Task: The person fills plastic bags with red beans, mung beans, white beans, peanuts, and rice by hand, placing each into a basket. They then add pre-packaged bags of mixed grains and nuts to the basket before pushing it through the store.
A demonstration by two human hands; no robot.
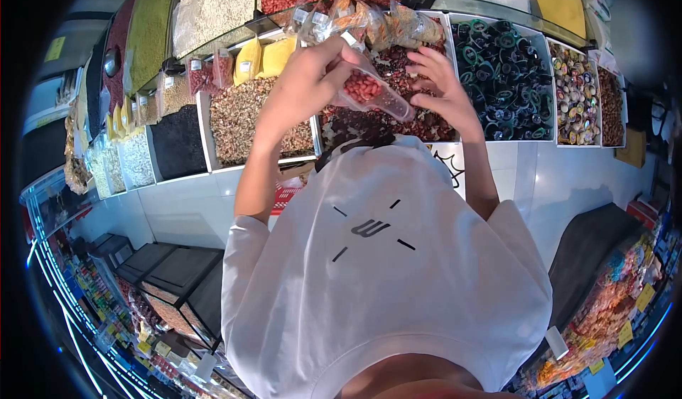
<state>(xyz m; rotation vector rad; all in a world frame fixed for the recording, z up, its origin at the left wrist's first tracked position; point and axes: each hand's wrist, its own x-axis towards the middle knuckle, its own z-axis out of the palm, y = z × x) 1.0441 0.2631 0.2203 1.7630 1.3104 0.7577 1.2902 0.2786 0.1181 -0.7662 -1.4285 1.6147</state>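
My left hand pinches the top of a clear plastic bag with red peanuts or beans inside. The bag hangs slanted over a bin of dark red dried goods, its lower end pointing toward my right. Just right of it, my right hand is raised with its fingers spread and holds nothing. Beyond both hands, several filled clear packets lie at the back of the same bin.
A bin of mixed grains is on the left, with yellow packets behind it. To the right stands a bin of dark green-rimmed items. A glass ledge runs behind. A red basket shows below my left forearm.
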